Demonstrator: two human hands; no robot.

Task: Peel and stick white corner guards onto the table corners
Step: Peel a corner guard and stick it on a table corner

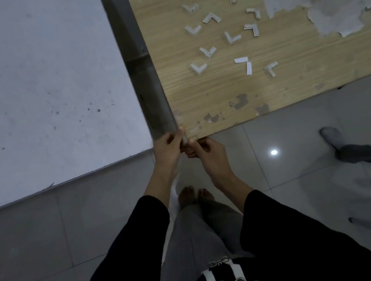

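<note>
A wooden table [224, 85] with worn patches fills the upper right. Both hands meet at its near-left corner, where a corner guard [191, 137] sits against the corner. My left hand [168, 146] presses the guard's left side with thumb and fingers curled round it. My right hand [205, 150] pinches the guard's front side from below. Much of the guard is hidden by my fingers. Several loose white corner guards [208, 51] lie scattered on the tabletop, with two peeled white backing strips [249, 68] among them.
A white table [33, 91] stands at the left, a narrow gap with a metal frame [139, 57] between it and the wooden one. Grey tiled floor lies below. Another person's leg and foot [350, 145] stand at the right.
</note>
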